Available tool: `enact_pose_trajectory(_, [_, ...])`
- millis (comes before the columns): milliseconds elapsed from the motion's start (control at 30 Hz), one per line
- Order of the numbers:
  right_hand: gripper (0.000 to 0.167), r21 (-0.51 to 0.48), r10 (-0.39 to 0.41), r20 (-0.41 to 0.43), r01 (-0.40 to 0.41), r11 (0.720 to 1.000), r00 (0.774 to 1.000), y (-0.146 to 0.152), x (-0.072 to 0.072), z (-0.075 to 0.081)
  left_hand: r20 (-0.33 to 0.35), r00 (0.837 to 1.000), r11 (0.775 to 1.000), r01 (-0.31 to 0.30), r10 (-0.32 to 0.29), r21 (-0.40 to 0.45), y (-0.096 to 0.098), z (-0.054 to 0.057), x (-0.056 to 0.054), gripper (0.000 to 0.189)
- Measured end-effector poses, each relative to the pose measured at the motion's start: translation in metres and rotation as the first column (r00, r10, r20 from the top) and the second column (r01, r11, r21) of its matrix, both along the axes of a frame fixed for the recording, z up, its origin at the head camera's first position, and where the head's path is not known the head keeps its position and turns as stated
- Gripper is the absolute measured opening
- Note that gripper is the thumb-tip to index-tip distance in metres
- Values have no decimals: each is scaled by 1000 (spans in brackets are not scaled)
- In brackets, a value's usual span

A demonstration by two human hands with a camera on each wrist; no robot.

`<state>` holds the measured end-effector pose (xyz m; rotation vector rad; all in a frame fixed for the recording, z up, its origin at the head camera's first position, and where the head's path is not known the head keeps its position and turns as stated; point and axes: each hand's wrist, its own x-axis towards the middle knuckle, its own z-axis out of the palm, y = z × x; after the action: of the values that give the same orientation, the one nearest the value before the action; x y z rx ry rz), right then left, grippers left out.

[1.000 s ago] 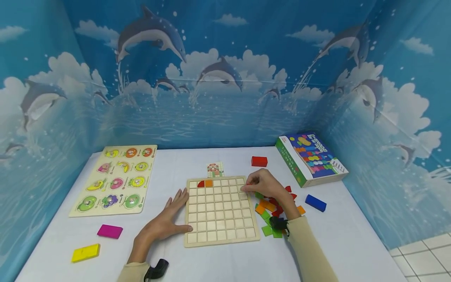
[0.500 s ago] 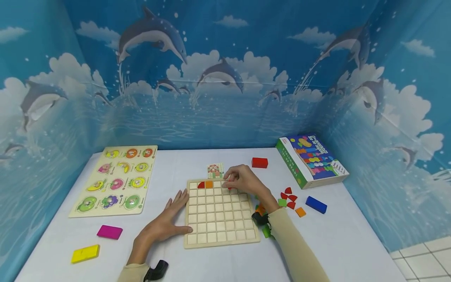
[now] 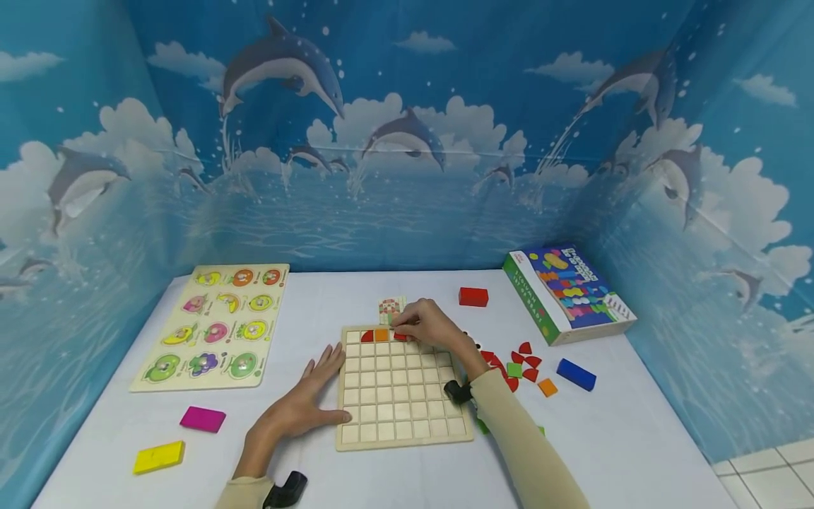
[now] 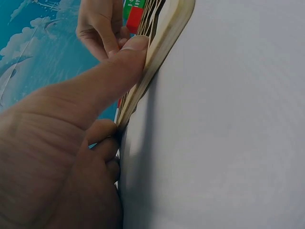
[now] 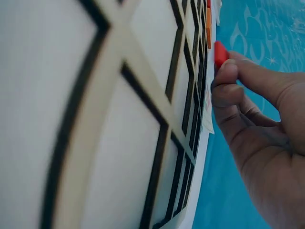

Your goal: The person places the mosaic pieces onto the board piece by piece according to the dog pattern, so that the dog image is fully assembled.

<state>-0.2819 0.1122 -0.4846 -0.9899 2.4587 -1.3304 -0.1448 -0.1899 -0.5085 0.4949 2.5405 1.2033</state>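
Observation:
My right hand [image 3: 434,329] pinches a small red tile [image 5: 220,54] between thumb and forefinger, over the top row of a wooden grid board [image 3: 400,394]. In that row sit a red quarter-circle tile [image 3: 367,336] and, beside it, an orange square tile [image 3: 381,335]. A small picture card [image 3: 388,307] lies behind the board, partly covered by the right fingers. At the board's left edge rests my left hand [image 3: 304,404], fingers spread and straight. Its thumb [image 4: 131,55] touches the board's rim in the left wrist view.
Right of the board lie loose red tiles [image 3: 531,374], a green tile [image 3: 514,370] and an orange tile [image 3: 547,387], some hidden by the right forearm. Around them are a blue block [image 3: 576,375], red block [image 3: 473,297] and game box [image 3: 572,297]. A fruit puzzle board [image 3: 213,329], magenta block [image 3: 203,419] and yellow block [image 3: 159,458] lie left.
My right hand has moved left from the board's right edge to the middle of the top row, carrying the red tile. The left hand stays at the board's edge.

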Motion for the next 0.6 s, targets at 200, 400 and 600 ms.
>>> enact_pose_trajectory(200, [14,74,-35,-95,42,996,995,-8,-2,2,-16,1000,1000,10,-10,9,-1,0,-1,116])
enact_pose_trajectory(400, [7,72,-71,-56,75,995,996,-13,-1,3,-17,1000,1000,12,-12,21,-2,0,0,116])
enact_pose_trajectory(600, [3,104,-102,-6,102,989,995,-11,0,2,-13,1000,1000,11,-11,20,-1,2,1,115])
